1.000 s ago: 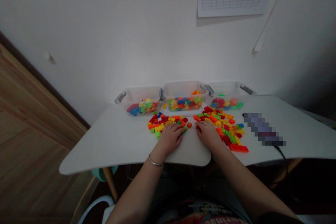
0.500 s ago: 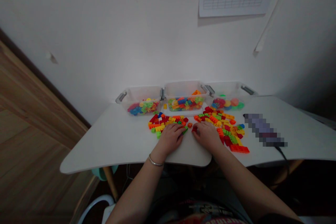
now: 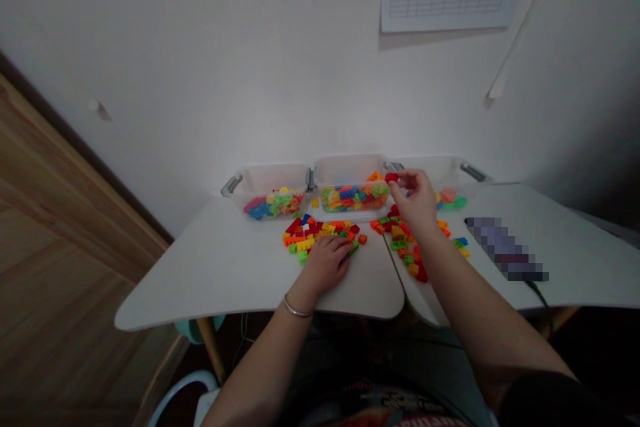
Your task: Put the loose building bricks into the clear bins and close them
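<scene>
Between the fingertips of my right hand (image 3: 416,203) is a small red toy brick (image 3: 391,177), lifted near the corner of the middle bin (image 3: 350,177). My left hand (image 3: 327,265) rests on the left heap of bricks (image 3: 305,240), its fingers stretched forward and the thumb apart. A green brick (image 3: 355,249) shows at its fingertips, partly covered by them. A lone orange brick (image 3: 363,239) lies just right of that heap. My right forearm hides part of the right heap of bricks (image 3: 397,233).
Clear plastic bins with colourful pieces stand along the wall: a left bin (image 3: 273,177), the middle one and a right bin (image 3: 445,170). A pixelated dark device (image 3: 505,247) with a cable lies on the right of the white table (image 3: 215,267). A seam divides the tabletop.
My right hand has risen from the table up and away toward the bins, carrying the red brick. My left hand has stayed in place on the left heap.
</scene>
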A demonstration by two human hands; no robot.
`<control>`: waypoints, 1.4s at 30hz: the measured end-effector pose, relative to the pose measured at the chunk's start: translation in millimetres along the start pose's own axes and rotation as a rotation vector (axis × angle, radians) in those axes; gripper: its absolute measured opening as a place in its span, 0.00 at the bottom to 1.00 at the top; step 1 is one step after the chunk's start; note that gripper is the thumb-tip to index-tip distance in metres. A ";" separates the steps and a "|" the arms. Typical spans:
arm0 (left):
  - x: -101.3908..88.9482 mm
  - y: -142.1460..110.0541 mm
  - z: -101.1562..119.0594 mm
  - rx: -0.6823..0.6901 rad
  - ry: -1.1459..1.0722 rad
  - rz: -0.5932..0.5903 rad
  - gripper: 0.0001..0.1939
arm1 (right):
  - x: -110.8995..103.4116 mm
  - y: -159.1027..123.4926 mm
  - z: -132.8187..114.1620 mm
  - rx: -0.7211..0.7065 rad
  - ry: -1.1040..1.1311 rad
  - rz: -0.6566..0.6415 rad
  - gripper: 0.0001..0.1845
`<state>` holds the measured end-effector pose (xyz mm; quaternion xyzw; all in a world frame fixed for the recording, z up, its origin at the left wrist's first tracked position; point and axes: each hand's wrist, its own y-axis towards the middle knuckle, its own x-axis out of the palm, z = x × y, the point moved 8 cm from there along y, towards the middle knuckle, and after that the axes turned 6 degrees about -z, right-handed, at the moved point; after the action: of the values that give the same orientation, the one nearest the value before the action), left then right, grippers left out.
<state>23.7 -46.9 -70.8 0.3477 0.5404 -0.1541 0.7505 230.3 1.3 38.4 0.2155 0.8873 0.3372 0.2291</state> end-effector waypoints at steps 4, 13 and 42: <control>0.1 -0.2 0.0 0.003 0.001 0.003 0.17 | 15.3 38.0 8.4 -0.001 -0.020 -0.030 0.12; 0.8 0.2 -1.2 0.005 -0.001 -0.003 0.18 | 61.5 71.5 44.2 0.140 -0.437 -0.288 0.12; 0.5 0.1 -0.2 0.009 -0.021 -0.005 0.18 | 61.2 -60.5 -6.9 -0.049 -0.483 -0.559 0.12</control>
<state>23.8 -46.6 -71.3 0.3482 0.5327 -0.1622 0.7541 163.5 -10.5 -15.1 0.0327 0.8240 0.2223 0.5202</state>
